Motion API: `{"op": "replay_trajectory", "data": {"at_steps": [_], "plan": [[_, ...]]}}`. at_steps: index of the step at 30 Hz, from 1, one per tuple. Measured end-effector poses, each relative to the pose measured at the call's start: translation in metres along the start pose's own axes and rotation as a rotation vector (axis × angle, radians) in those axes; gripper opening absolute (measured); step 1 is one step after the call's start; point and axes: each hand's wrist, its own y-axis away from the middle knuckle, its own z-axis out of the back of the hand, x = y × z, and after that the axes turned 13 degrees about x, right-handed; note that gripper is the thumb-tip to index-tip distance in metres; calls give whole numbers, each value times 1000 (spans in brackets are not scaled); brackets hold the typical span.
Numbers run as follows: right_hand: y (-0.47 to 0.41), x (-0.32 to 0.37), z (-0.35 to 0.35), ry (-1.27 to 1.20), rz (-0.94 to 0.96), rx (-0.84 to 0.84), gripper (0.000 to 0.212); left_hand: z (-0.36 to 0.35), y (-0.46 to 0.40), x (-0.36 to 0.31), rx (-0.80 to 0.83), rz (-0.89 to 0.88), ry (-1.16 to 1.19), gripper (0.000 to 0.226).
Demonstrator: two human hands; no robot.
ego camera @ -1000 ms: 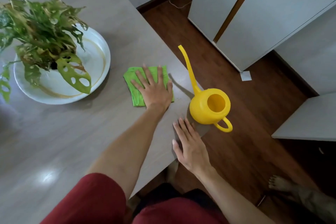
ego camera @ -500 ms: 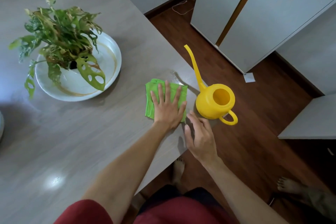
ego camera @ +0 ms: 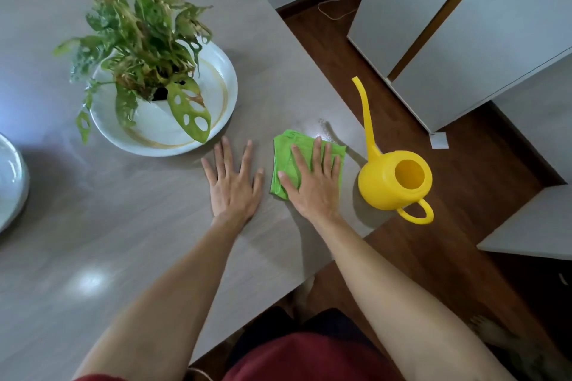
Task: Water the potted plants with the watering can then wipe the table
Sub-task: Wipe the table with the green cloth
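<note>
A folded green cloth (ego camera: 286, 151) lies on the grey table (ego camera: 123, 241) near its right edge. My right hand (ego camera: 312, 187) presses flat on the cloth with fingers spread. My left hand (ego camera: 232, 182) rests flat and empty on the table just left of the cloth. The yellow watering can (ego camera: 380, 185) stands upright at the table's right corner, its long spout pointing away and its handle over the edge. A leafy potted plant (ego camera: 145, 43) sits in a white dish (ego camera: 216, 93) at the back left. A shiny wet patch (ego camera: 318, 128) shows just beyond the cloth.
Part of another white dish (ego camera: 10, 182) shows at the left edge. Beyond the table's right edge lie a dark wooden floor (ego camera: 464, 164), white cabinet doors (ego camera: 464, 40) and a grey surface (ego camera: 532, 223). A bare foot (ego camera: 489, 331) stands on the floor at lower right.
My left hand came off the cloth and now lies flat on the table to its left. My right hand moved from beside the watering can onto the cloth.
</note>
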Motion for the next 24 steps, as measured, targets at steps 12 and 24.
{"op": "replay_trajectory", "data": {"at_steps": [12, 24], "plan": [[-98, -6, 35, 61, 23, -17, 71, -2, -3, 0, -12, 5, -18, 67], [-88, -34, 39, -19, -105, 17, 73, -2, -3, 0, -12, 5, -23, 65]]}}
